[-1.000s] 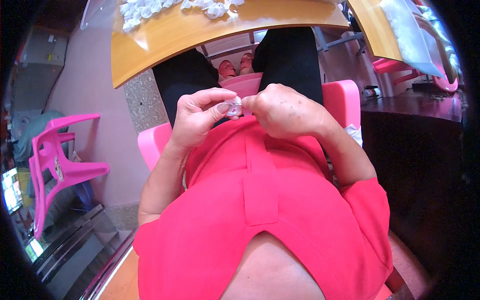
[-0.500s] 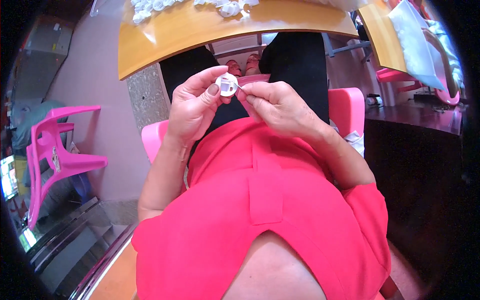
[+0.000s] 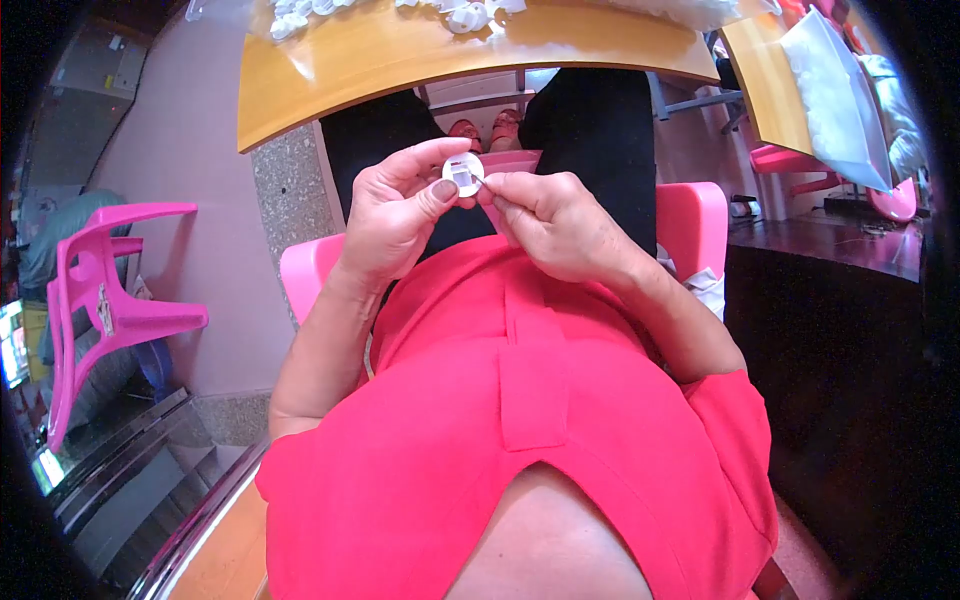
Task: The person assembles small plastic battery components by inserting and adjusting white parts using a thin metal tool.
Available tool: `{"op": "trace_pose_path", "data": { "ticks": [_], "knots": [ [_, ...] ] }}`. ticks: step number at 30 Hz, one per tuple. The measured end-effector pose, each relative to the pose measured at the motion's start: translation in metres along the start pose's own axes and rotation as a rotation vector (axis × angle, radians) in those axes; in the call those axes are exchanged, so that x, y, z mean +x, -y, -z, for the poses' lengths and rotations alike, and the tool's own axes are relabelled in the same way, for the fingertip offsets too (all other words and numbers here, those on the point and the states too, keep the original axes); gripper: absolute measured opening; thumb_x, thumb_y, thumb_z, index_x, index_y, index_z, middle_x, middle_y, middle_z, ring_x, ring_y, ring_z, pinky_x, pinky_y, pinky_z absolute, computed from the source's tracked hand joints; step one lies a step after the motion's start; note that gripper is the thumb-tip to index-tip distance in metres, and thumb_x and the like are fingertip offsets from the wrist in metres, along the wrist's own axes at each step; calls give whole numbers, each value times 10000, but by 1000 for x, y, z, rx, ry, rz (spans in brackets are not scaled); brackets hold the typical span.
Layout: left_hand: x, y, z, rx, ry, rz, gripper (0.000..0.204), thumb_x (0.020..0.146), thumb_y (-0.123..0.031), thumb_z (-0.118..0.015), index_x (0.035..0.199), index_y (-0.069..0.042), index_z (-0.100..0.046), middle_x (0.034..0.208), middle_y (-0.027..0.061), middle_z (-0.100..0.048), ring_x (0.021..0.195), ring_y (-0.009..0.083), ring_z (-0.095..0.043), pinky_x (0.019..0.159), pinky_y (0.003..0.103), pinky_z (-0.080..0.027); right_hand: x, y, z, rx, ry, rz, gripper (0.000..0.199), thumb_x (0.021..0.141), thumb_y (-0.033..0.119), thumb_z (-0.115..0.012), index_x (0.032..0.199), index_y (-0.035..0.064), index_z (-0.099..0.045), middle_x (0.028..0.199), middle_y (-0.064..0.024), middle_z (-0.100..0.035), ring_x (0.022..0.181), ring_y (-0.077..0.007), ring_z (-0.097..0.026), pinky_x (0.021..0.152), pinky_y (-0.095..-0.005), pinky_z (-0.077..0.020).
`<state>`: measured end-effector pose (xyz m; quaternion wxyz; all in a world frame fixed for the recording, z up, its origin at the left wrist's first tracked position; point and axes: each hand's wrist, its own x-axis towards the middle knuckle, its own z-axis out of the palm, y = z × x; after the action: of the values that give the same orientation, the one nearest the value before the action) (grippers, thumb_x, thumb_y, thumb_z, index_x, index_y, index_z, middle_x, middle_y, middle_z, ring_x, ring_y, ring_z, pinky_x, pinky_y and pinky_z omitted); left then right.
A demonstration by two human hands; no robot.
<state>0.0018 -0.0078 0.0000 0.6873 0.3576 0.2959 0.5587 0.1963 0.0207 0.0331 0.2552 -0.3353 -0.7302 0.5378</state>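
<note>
A small round white plastic piece (image 3: 461,170) with a square window in its middle is pinched by my left hand (image 3: 402,212), thumb and fingers along its edge. My right hand (image 3: 562,222) is closed at the fingertips on a thin, dark, pin-like tool (image 3: 479,184). The tool's tip reaches the right side of the white piece; most of its length is hidden in my fingers. Both hands are above my lap, just short of the table edge.
Ahead is a yellow wooden table (image 3: 600,50) with several loose white plastic parts (image 3: 467,16) on it. A pink plastic stool (image 3: 110,300) lies tipped at the left. To the right are a dark cabinet (image 3: 830,300) and a bag of white pieces (image 3: 835,100).
The white piece and both hands have shifted slightly right and down in the picture. The tool stays at the piece's right side. My grips look the same.
</note>
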Motion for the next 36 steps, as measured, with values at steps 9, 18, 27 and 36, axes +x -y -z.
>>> {"op": "trace_pose_path", "data": {
  "ticks": [9, 18, 27, 36],
  "knots": [
    [-3, 3, -3, 140, -29, -2, 316, 855, 9, -639, 1166, 44, -596, 1026, 91, -644, 902, 142, -629, 831, 263, -531, -5, 4, 5, -691, 65, 131, 132, 786, 67, -536, 895, -5, -558, 709, -212, -632, 658, -378, -643, 590, -469, -515],
    [-3, 13, -5, 189, -136, 50, 285, 853, 12, -643, 1135, 41, -618, 977, 94, -669, 888, 135, -635, 799, 262, -532, -17, 3, -24, -1331, -37, 222, 194, 820, 92, -553, 970, -29, -576, 666, -73, -548, 549, -157, -589, 427, -271, -469],
    [2, 3, -3, 115, -67, 115, 295, 873, -24, -632, 1154, 49, -579, 974, 100, -657, 858, 142, -625, 732, 265, -523, -17, 20, -1, -1062, 9, 182, 160, 779, 75, -556, 917, -7, -555, 678, -130, -596, 588, -265, -639, 487, -352, -513],
    [1, -2, -4, 79, -21, 96, 237, 880, -34, -628, 1099, 51, -599, 960, 102, -656, 832, 139, -621, 723, 258, -526, -16, 22, -4, -1040, -3, 137, 188, 785, 43, -575, 967, 6, -541, 695, -114, -571, 636, -274, -634, 521, -361, -503]
  ]
}}
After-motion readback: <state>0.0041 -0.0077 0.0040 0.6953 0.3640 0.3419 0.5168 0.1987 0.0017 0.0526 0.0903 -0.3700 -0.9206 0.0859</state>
